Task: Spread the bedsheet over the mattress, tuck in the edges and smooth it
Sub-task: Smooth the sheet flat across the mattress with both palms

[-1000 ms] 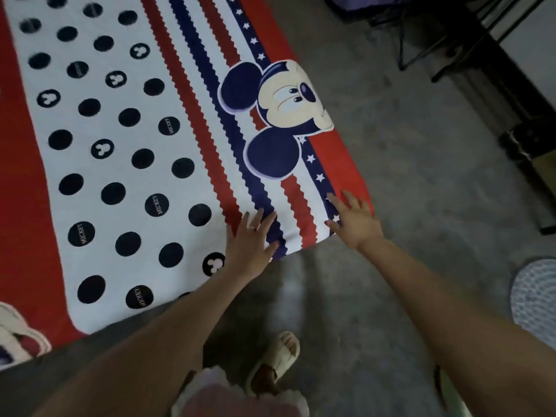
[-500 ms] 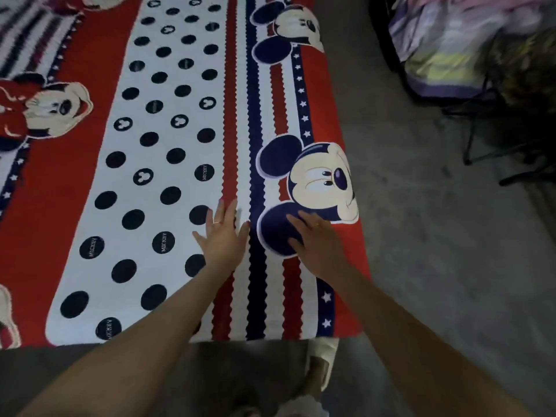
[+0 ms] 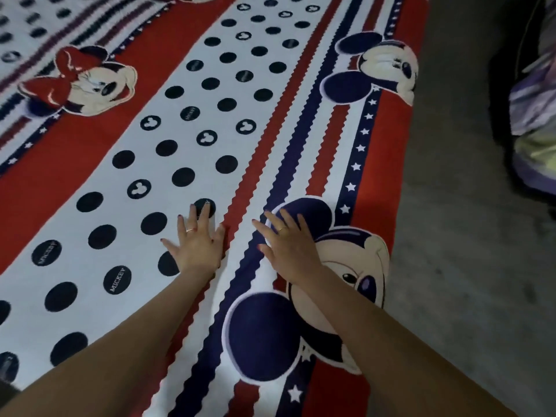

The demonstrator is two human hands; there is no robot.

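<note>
The bedsheet [image 3: 90, 164] is red, white and navy with black dots and cartoon mouse heads. It lies flat over the mattress, which it hides, and fills most of the view. My left hand [image 3: 197, 245] presses palm down on the white dotted band, fingers spread. Palm down too, my right hand [image 3: 290, 245] rests on the navy ear of a printed mouse head near the sheet's right edge. Neither hand grips the cloth. Both wear a ring.
Grey floor [image 3: 469, 224] runs along the sheet's right edge. A pile of purple and pale yellow fabric [image 3: 535, 121] sits at the far right, with a dark frame beside it.
Both hands have slid forward along the sheet, from its near edge up onto the surface. The view has moved forward with them, and the near edge and my foot are out of sight.
</note>
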